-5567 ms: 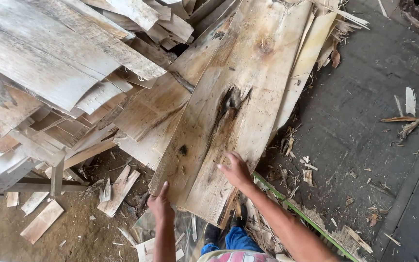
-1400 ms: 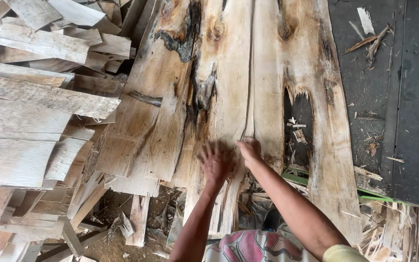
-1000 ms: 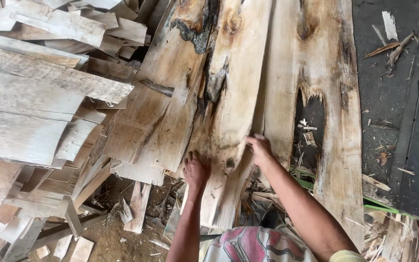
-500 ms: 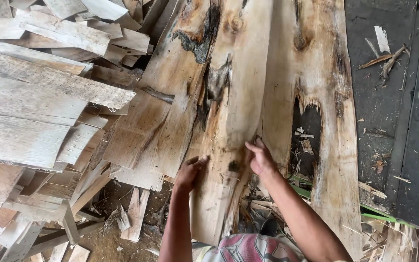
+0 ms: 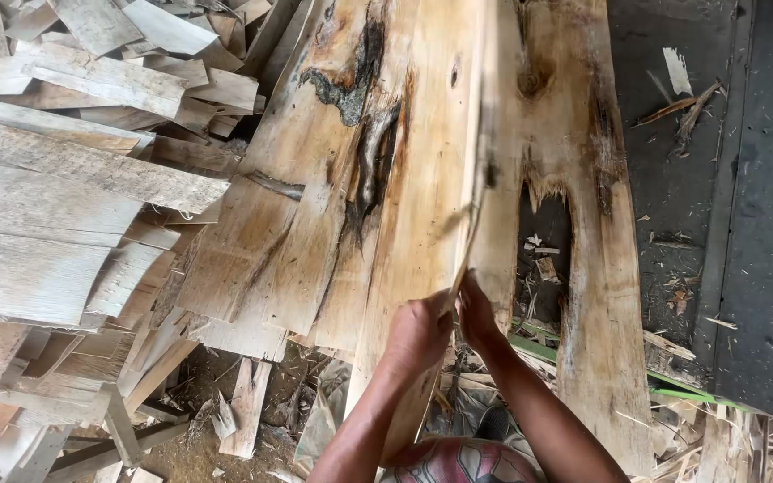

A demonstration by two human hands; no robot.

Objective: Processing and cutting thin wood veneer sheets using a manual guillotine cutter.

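A long thin veneer sheet, pale with a dark rotted streak, is tilted up on its edge over the other sheets. My left hand and my right hand both grip its near end, pressed close together. Under it lies a wider veneer sheet with a torn hole showing debris below. More flat sheets lie to the left of the raised one.
A heap of grey weathered veneer offcuts fills the left side. Dark boards with scattered splinters lie at the right. Wood scraps and a green strip lie on the ground near my feet.
My hands have come together on the near end of the sheet, which has turned from flat up onto its edge.
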